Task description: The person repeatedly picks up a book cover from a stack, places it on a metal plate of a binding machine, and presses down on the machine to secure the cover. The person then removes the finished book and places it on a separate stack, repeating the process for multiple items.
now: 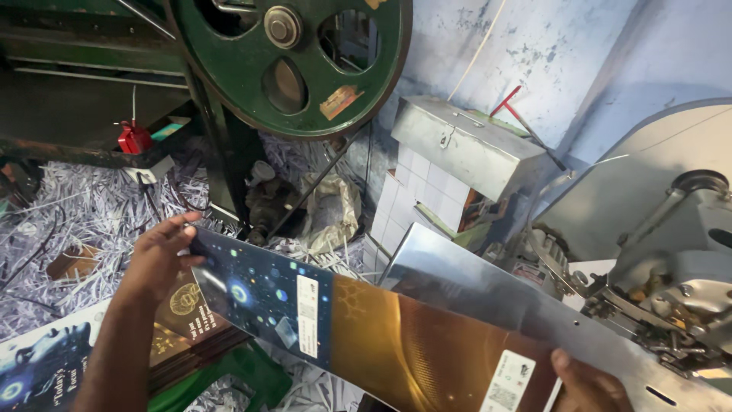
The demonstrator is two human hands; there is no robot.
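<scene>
Both hands carry one long glossy printed card sheet, dark blue with stars at one end and golden brown at the other. On its blue end, the left hand is closed over the corner, fingers curled on top. At the brown end, low in view, the right hand pinches the edge near a white label, though most of that hand is cut off by the frame.

Held slanted in the air, the sheet lies just in front of a bare shiny metal plate that slopes toward a grey steel machine head. A steady pinch at both ends, I judge, keeps the sheet flat and square to that plate.

Below the left forearm sits a stack of similar printed sheets. Farther off, shredded white paper trimmings cover the floor beneath a large green cast flywheel.
</scene>
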